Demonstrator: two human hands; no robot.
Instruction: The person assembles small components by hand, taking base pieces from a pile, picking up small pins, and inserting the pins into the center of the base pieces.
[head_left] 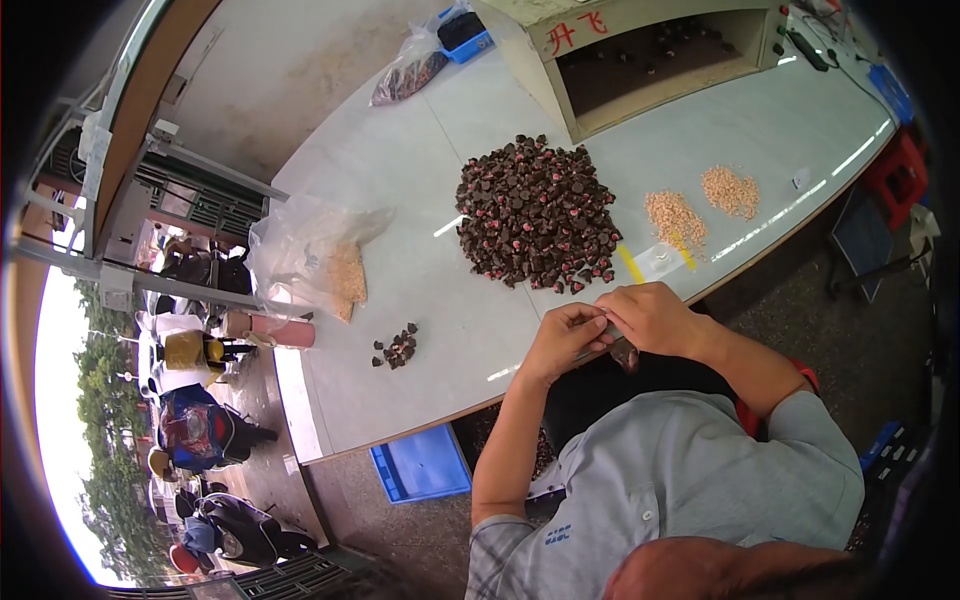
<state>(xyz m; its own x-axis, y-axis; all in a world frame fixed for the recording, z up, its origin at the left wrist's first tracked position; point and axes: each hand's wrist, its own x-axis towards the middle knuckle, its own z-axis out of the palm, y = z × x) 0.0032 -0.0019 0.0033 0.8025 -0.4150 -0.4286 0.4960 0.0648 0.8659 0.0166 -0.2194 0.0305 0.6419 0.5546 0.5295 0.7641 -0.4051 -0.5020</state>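
My left hand [566, 342] and my right hand [650, 316] meet at the table's near edge, fingertips pinched together. Whatever lies between them is too small to make out. Just beyond them, a large heap of small dark brown pieces, some with pinkish-red spots [537, 212], spreads on the grey-white table [420, 260]. To the right of the heap are two small piles of tiny beige pieces, a nearer one [676, 222] and a farther one [730, 192]. A white slip with yellow tape strips [656, 262] lies close to my right hand.
A small cluster of dark pieces [396, 347] and a clear plastic bag with beige bits [345, 275] lie at left. A beige box-like machine [660, 70] stands at the back. A pink cylinder [283, 331] sits by the left edge. A blue tray [422, 464] is below.
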